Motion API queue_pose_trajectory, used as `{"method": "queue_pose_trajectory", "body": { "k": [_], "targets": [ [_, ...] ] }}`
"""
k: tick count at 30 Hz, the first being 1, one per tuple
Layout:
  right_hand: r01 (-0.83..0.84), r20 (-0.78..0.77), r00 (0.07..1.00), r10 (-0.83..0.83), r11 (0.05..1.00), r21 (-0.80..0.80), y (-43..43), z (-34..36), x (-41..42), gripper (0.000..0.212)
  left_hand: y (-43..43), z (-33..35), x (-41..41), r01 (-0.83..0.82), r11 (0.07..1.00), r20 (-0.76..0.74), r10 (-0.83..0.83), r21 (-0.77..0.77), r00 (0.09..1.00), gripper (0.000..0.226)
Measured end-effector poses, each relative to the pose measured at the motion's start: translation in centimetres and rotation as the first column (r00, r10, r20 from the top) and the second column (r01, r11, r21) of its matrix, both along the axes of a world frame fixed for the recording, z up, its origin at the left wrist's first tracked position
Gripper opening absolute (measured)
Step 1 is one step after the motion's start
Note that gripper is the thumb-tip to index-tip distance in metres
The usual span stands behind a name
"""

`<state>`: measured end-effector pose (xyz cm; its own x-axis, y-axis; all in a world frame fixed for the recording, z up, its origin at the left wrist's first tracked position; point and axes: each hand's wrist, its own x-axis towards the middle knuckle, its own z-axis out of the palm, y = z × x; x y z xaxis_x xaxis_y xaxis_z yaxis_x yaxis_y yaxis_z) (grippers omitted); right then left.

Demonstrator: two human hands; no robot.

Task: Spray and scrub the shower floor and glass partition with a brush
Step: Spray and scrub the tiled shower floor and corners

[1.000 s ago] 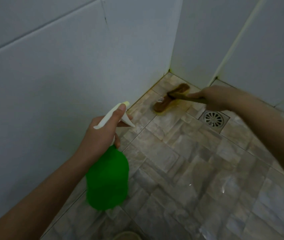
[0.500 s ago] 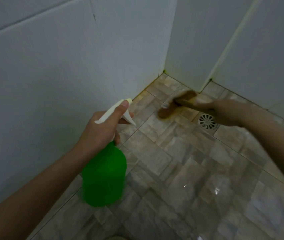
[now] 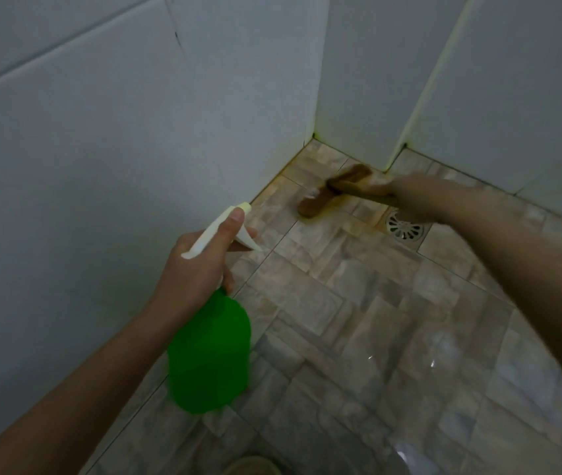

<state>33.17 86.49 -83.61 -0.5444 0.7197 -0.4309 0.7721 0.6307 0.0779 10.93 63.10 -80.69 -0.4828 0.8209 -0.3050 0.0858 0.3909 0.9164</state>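
Left hand [image 3: 197, 269] fingers [image 3: 230, 226] clamping green spray bottle [image 3: 209, 354] neck, nozzle pointing at floor [image 3: 341, 320]. Right hand [image 3: 410, 200] gripping brush [image 3: 320, 200] handle; brush head resting on corner tiles, near drain [image 3: 404, 229].

No text, label, brand, number or sign can be read. The green spray bottle [image 3: 209, 354] shows only plain colour, and the brush [image 3: 315, 204] is too blurred to show any mark.
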Motion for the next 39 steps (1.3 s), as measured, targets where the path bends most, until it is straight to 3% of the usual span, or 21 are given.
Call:
{"method": "queue_pose_trajectory", "body": {
  "k": [3,6,12,19,22,27,30,33,36,39],
  "targets": [
    [0.022,-0.163,0.986,-0.026,0.999,-0.026,2.7,-2.8,-4.8,0.075,-0.3,-0.4,-0.1,-0.007,1.000,-0.025,0.007,0.008,1.000,0.038],
    [0.018,-0.182,0.983,-0.024,0.999,-0.032,3.1,-3.1,-2.8,0.076,-0.8,-0.6,-0.8,0.016,1.000,-0.018,-0.016,0.009,1.000,0.036],
    [0.050,0.195,0.980,-0.034,0.996,-0.077,-1.1,2.2,6.2,0.072,-1.9,0.4,-1.8,0.014,1.000,-0.015,-0.013,0.017,1.000,0.042],
    [0.038,-0.164,0.985,-0.048,0.997,-0.062,-0.1,-4.0,-3.6,0.076,-2.7,0.4,-1.7,0.027,0.999,-0.032,-0.026,0.017,0.999,0.027],
    [0.042,-0.127,0.990,-0.053,0.995,-0.089,-2.9,-2.8,-1.5,0.077,-3.9,0.3,-1.6,0.030,1.000,-0.021,-0.030,-0.001,0.999,0.026],
    [0.047,0.131,0.991,-0.016,0.970,-0.238,-11.4,2.2,4.1,0.079,-6.3,0.5,-2.6,-0.018,0.999,0.049,0.020,-0.026,0.999,0.029],
    [-0.081,-0.023,0.997,0.078,0.985,-0.154,-11.6,0.9,-1.0,0.089,-7.4,0.6,-3.0,-0.012,0.999,0.010,0.012,-0.048,1.000,0.028],
    [-0.149,-0.174,0.976,0.128,0.982,-0.115,-10.7,-1.7,-8.0,0.083,-8.5,0.5,-3.1,0.024,0.999,-0.024,-0.025,-0.042,0.999,0.032],
    [-0.151,-0.156,0.979,0.129,0.978,-0.141,-11.5,-1.7,-8.6,0.078,-9.4,0.5,-3.1,0.047,0.998,-0.032,-0.048,-0.042,0.998,0.034],
    [-0.139,-0.068,0.989,0.128,0.972,-0.189,-14.7,-0.1,-2.1,0.079,-10.0,0.2,-2.8,0.109,0.994,-0.033,-0.110,-0.028,0.993,0.031]
  ]
}}
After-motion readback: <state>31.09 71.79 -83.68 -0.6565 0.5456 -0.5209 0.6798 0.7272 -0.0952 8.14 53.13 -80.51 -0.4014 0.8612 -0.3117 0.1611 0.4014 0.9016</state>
